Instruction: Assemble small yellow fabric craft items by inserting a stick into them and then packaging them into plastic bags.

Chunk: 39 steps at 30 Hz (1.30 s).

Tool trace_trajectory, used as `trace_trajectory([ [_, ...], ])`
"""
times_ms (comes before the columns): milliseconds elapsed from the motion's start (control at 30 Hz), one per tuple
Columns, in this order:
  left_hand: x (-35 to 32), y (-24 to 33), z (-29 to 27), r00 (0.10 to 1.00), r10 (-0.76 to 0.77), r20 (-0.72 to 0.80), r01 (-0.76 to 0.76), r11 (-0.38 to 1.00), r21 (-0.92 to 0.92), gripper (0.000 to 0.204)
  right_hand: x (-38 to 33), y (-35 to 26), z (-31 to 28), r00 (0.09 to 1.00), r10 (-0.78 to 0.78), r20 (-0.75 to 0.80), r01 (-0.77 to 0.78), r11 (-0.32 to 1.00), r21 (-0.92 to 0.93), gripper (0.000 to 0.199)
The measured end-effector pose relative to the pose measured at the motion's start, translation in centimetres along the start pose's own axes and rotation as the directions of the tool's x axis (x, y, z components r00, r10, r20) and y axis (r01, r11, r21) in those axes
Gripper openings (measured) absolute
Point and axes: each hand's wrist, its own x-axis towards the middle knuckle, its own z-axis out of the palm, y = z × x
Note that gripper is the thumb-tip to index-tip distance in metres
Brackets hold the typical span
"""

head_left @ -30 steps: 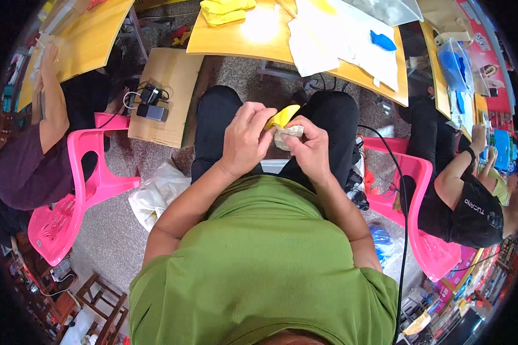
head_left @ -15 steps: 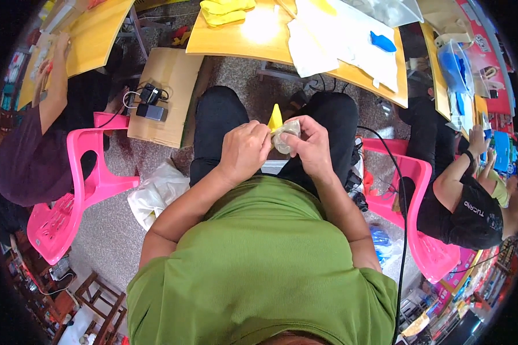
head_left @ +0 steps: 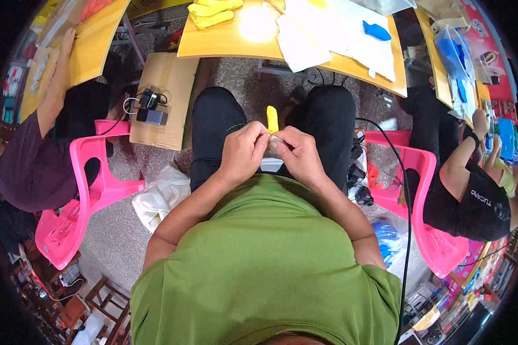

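Over my lap, between my knees, both hands meet at a small yellow cloth piece (head_left: 272, 119) that stands up narrow above the fingers. My left hand (head_left: 242, 153) pinches its lower end between thumb and fingertips. Beside it, my right hand (head_left: 300, 154) is closed with thumb against fingers on a pale greyish, translucent wad (head_left: 275, 145), touching the base of the yellow piece. Most of the wad is hidden by the fingers, and its kind cannot be made out.
Ahead stands a wooden table (head_left: 230, 45) with yellow cloth pieces (head_left: 212, 12), white sheets (head_left: 302, 45) and a blue piece (head_left: 376, 30). Cardboard (head_left: 161, 80) with adapters lies left. Pink chairs (head_left: 80, 190) with seated people flank me; a black cable (head_left: 407, 230) hangs at right.
My right hand has drawn closer to the left and closed over the translucent wad, which now shows less. The yellow piece has turned from a pointed shape to a narrow, rounded one.
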Motion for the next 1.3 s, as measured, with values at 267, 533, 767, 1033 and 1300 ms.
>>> trace_trajectory([
  [267, -0.6, -0.3, 0.2, 0.945, 0.325, -0.038, -0.267, 0.833, 0.484, 0.010, 0.1, -0.9, 1.4, 0.995, -0.082, -0.062, 0.036, 0.841, -0.540, 0.007],
  [533, -1.1, -0.1, 0.6, 0.938, 0.326, -0.121, -0.257, 0.885, 0.388, 0.010, 0.4, -0.6, 1.8, 0.996, -0.009, -0.087, -0.040, 0.841, -0.539, 0.013],
  [767, -1.8, -1.0, 1.2, 0.971, 0.220, -0.096, -0.200, 0.962, 0.183, 0.010, 0.7, 0.8, 1.7, 0.957, 0.227, -0.180, -0.257, 0.953, -0.161, 0.009],
  [1033, -2.2, -2.3, 1.1, 0.990, 0.037, -0.138, -0.046, 0.997, -0.065, 0.008, -0.2, 0.5, 1.2, 0.998, 0.054, 0.030, -0.055, 0.996, 0.065, 0.015],
  [1300, -2.3, -1.4, 0.9, 0.987, 0.108, -0.121, -0.097, 0.991, 0.096, 0.006, 0.6, 0.7, 1.6, 0.999, 0.050, -0.017, -0.052, 0.978, -0.200, 0.007],
])
